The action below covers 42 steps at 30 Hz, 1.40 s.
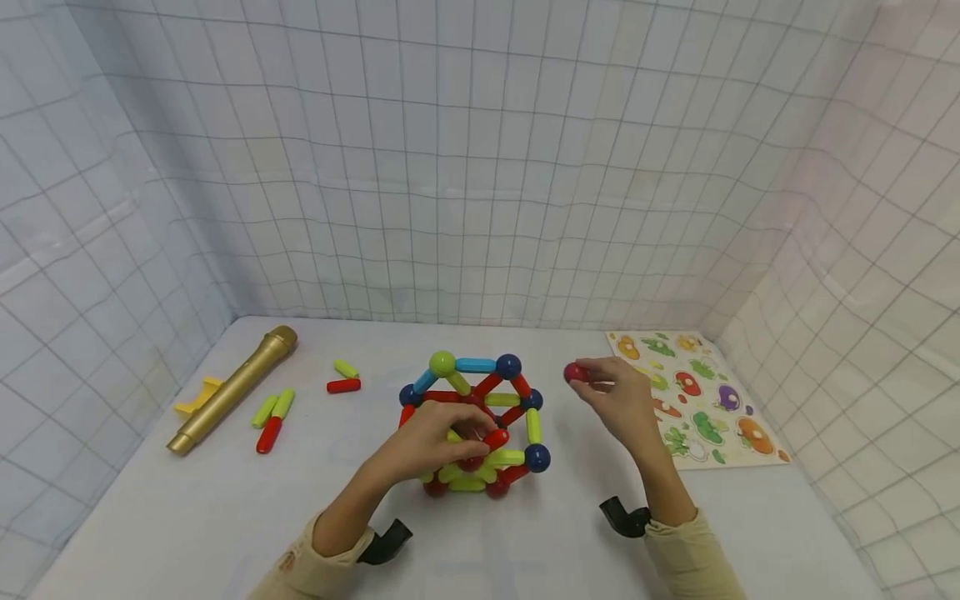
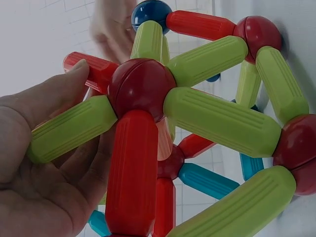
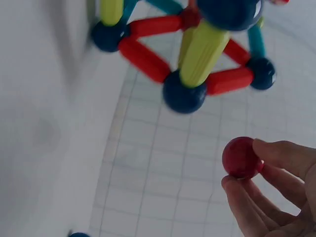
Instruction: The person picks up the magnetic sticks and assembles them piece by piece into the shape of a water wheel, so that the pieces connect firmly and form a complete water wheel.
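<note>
A magnetic-stick structure [image 1: 534, 427] of red, green and blue rods joined by balls stands mid-table. My left hand [image 1: 429, 442] is at its near side, pinching a red rod [image 2: 101, 73] with the thumb along it. That rod meets a dark red ball [image 2: 142, 90] on the structure, and a green rod [image 2: 74, 129] from the same ball crosses in front of my palm. Off to the structure's right, my right hand [image 1: 624, 406] holds a loose red ball [image 3: 241, 158] between thumb and fingertips, apart from the nearest dark blue ball [image 3: 184, 93].
Left on the table lie a gold microphone [image 1: 232, 390], a yellow piece [image 1: 201, 395] and several loose rods, among them a red rod [image 1: 343, 386]. A board of fruit and vegetable pictures [image 1: 693, 379] lies at right. Grid-patterned cloth [image 1: 480, 167] walls the table's back and sides.
</note>
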{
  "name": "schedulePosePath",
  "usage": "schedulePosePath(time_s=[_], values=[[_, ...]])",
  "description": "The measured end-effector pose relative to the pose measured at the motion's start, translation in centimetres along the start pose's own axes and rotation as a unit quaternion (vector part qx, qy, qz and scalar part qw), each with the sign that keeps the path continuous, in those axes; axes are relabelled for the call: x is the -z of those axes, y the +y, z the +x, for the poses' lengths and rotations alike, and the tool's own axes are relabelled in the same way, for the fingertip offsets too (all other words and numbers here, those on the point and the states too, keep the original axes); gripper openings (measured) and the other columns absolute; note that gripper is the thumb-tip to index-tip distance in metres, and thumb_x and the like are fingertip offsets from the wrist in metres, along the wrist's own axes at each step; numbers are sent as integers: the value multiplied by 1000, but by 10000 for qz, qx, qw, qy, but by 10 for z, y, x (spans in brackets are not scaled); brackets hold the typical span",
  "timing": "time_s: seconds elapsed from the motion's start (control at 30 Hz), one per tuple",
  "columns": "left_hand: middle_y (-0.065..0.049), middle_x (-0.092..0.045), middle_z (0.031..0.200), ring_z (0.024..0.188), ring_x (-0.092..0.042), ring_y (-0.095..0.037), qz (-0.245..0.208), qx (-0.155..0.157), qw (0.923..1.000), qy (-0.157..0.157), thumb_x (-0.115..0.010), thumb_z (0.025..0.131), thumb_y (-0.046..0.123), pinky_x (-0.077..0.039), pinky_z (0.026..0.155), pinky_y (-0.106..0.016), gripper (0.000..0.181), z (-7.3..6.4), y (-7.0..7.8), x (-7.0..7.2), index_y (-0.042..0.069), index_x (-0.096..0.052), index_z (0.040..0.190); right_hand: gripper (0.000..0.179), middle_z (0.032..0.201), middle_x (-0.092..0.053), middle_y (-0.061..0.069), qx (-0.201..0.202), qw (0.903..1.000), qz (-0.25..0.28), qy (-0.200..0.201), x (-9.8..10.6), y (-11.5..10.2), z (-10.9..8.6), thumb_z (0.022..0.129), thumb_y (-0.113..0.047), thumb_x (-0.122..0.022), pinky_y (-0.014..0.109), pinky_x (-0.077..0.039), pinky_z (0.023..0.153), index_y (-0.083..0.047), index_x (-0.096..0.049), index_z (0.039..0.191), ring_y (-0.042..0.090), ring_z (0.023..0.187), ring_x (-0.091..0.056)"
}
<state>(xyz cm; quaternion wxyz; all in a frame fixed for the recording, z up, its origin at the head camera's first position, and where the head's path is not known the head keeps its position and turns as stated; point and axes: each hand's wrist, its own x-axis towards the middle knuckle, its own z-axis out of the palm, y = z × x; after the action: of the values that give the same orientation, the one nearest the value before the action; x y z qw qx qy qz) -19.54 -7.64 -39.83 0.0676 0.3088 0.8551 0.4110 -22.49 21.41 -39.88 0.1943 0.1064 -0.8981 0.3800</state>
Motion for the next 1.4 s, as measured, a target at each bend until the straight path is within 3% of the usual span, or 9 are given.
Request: schedulePosePath(time_s=[0.2,0.43,0.7,0.97,1.17,1.4], values=[[5,-73,95,87,-67,-9,1,2,10000,-8,-73,88,24,-54,77,-19,21,1,0,2,15,-71,107,28,104,-69,6,995,9869,1161,-506,-4,-38,-22,83,-13,-77,30,-59,78,-9,-71,111,18,92,-70],[6,-72,93,85,-65,-6,-4,12,10000,27,-73,88,22,-54,75,-19,21,-2,-1,3,15,-71,107,27,105,-69,5,1456,9694,1699,-1009,-13,-56,-38,82,-12,-77,28,-59,76,-10,-72,109,16,93,-70],[5,-72,96,88,-65,-8,-2,1,10000,4,-74,87,24,-54,77,-18,24,-5,-6,5,15,-71,109,28,106,-67,0,1542,9680,1601,-1167,-17,-63,-45,81,-14,-78,25,-59,75,-12,-72,109,12,94,-69],[4,-72,104,97,-66,-14,-347,379,9984,-241,-78,83,28,-57,87,-38,32,-23,-21,21,18,-69,113,29,106,-67,0,1470,9670,1614,-1316,-15,-64,-45,82,-15,-78,33,-60,75,-14,-71,110,12,95,-69],[5,-72,98,89,-68,-8,-504,330,9981,-161,-74,86,27,-57,82,-28,20,-26,-28,21,20,-71,105,32,108,-67,-1,1436,9684,1522,-1359,-11,-65,-43,81,-12,-79,29,-59,75,-15,-71,111,11,96,-69],[5,-72,99,91,-69,-9,-522,361,9979,-160,-74,86,26,-58,84,-30,20,-27,-25,20,20,-70,105,30,108,-67,-2,1224,9710,1521,-1382,-9,-66,-45,82,-16,-78,29,-59,76,-18,-71,111,11,96,-69]])
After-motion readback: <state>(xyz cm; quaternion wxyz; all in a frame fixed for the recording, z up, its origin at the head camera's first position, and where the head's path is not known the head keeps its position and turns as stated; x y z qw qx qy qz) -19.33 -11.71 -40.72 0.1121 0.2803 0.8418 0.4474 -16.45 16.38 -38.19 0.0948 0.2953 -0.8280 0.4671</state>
